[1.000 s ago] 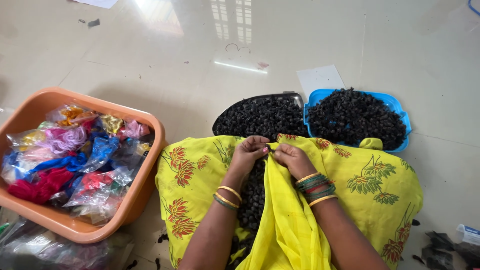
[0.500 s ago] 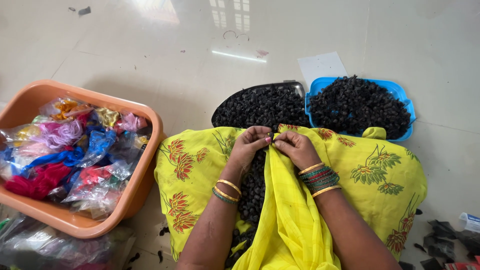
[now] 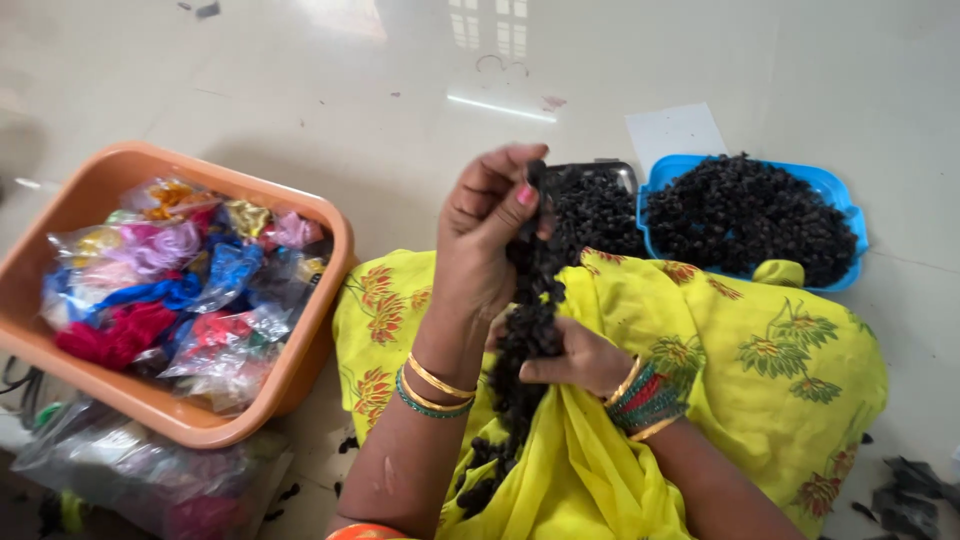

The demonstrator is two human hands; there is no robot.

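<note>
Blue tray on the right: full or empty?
Full. The blue tray is heaped with small dark pieces rising above its rim.

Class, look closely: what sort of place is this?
Probably a home floor used for handcraft: a polished tiled floor, an orange tub of bagged coloured pieces, and a blue tray heaped with small black items.

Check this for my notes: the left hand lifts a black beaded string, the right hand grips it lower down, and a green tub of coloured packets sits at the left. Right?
Not quite: in the head view the tub is orange, not green. The left hand lifts the black beaded string, the right hand grips it lower down, and the coloured packets fill the tub.
</note>
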